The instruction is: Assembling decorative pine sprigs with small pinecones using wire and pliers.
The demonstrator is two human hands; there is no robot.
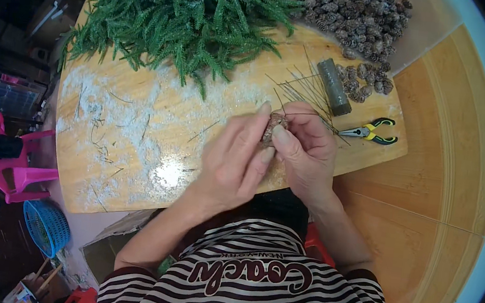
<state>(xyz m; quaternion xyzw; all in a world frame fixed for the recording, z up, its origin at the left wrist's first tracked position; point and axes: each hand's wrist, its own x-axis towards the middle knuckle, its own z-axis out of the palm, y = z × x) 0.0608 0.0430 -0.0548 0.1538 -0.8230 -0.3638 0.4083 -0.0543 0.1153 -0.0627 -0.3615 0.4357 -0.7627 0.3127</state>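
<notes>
A small brown pine cone [273,126] is pinched between my two hands above the table's near right part. My left hand [233,156] closes on its left side with the thumb below and the fingertips above. On the other side, my right hand [308,150] presses its thumb against the cone, with the fingers curled behind. A thin dark wire rises from the top of the cone, and another runs by my right fingers. Beyond my right hand lie several loose thin wires [306,90], partly under a dark grey-green cylinder [333,87].
Yellow-and-black pliers [370,131] lie at the table's right edge. Behind them are loose pine cones [363,81] and a larger pile [354,14]. Green artificial fir branches [191,20] cover the far side. White flakes and wire bits dot the wooden table [133,169]. A pink chair [14,161] stands left.
</notes>
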